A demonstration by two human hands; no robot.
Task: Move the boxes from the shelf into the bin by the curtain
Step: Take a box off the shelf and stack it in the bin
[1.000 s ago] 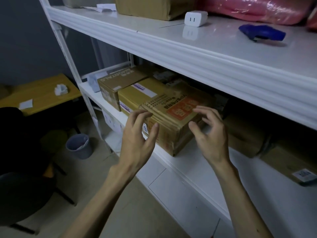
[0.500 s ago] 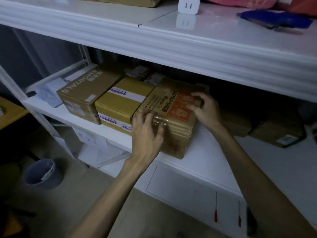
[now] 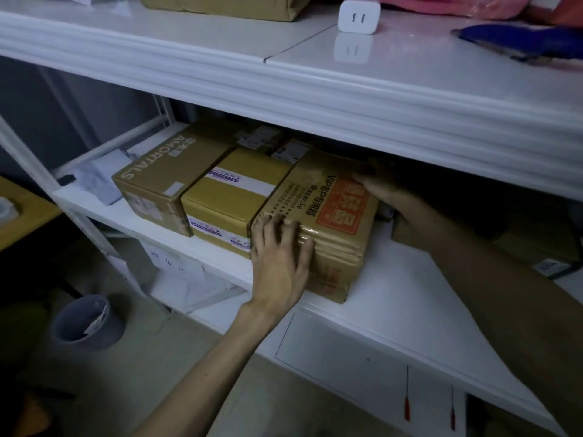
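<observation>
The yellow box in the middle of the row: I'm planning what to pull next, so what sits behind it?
Behind the yellow box, small white-labelled parcels peek out. Its top edge hides their lower parts, and anything deeper is lost in shadow under the upper shelf.

bare left grip [image 3: 279,263], bare right grip [image 3: 391,197], bare forearms [image 3: 202,370].

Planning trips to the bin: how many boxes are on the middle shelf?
5 visible: AMORTALS box leftmost, yellow box beside it, VIP box between the left hand and right hand, one dim box behind the right arm, another farther right. More may hide behind.
</observation>
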